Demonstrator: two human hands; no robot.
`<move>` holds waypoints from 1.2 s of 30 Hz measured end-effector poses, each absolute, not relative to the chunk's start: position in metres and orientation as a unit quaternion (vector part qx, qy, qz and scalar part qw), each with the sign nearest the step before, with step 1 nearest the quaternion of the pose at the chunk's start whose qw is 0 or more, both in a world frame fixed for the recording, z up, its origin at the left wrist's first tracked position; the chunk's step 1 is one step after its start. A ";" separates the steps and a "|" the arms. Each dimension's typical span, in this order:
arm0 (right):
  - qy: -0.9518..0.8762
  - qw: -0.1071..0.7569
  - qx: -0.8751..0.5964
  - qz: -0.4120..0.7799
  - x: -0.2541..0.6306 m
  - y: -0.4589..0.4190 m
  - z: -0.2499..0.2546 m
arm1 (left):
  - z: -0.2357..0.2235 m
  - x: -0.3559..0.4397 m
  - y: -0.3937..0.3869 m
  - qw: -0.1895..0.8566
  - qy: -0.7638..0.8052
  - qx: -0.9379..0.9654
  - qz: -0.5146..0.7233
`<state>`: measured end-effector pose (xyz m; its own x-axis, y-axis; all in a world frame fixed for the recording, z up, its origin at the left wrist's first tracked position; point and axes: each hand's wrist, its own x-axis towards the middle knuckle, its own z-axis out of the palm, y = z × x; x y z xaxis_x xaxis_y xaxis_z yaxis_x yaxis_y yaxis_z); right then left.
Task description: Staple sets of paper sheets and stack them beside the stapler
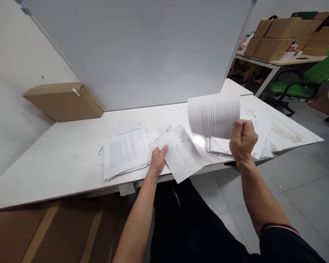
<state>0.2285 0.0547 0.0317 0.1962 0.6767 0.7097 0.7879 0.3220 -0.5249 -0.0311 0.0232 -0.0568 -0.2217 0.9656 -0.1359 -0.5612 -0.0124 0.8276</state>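
Note:
My left hand (158,159) pinches the left edge of a printed sheet (184,155) between thumb and fingers; the sheet slants over the front edge of the table. A second printed paper (214,115), bent and slightly blurred, hangs in the air from my right hand (243,140), which is closed in a fist around its right edge. To the left of my left hand lies a stack of printed papers (123,151). Below the raised paper rests another pile of papers (220,145), partly hidden by it and my right hand.
A whiteboard (142,54) stands along the back of the white table (57,164). One cardboard box (63,100) leans at the back left. Loose sheets (263,133) lie at the right. Beyond are a green chair (293,87) and stacked cardboard boxes (274,45) on another desk.

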 end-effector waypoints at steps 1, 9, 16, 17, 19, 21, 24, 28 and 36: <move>-0.617 0.547 -0.566 -0.015 0.223 0.049 0.035 | -0.056 -0.031 0.023 0.572 0.409 0.247 0.667; -0.745 0.288 -0.590 0.120 0.177 0.062 -0.019 | -0.057 -0.034 0.022 0.580 0.420 0.250 0.652; -0.754 0.233 -0.604 0.112 0.151 0.050 -0.036 | -0.070 -0.037 0.024 0.550 0.438 0.296 0.647; -0.756 0.231 -0.602 0.115 0.149 0.048 -0.036 | -0.070 -0.037 0.024 0.549 0.439 0.299 0.645; -0.756 0.247 -0.596 0.112 0.148 0.047 -0.037 | -0.070 -0.037 0.024 0.546 0.442 0.301 0.645; -0.740 0.299 -0.590 0.124 0.152 0.048 -0.039 | -0.071 -0.037 0.024 0.545 0.441 0.302 0.646; -0.700 0.353 -0.559 0.272 0.162 0.054 -0.043 | -0.071 -0.036 0.024 0.538 0.443 0.312 0.646; -0.667 0.337 -0.460 0.479 0.166 0.056 -0.038 | -0.062 -0.035 0.021 0.506 0.438 0.342 0.660; -0.606 0.555 -0.319 0.472 0.144 0.051 -0.005 | -0.012 -0.040 0.007 0.296 0.421 0.501 0.696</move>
<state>0.1438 0.0513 -0.0045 -0.1815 0.9105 0.3716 -0.1372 0.3507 -0.9264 -0.0402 0.0069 -0.0124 -0.3240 0.8334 0.4477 0.0103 -0.4700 0.8826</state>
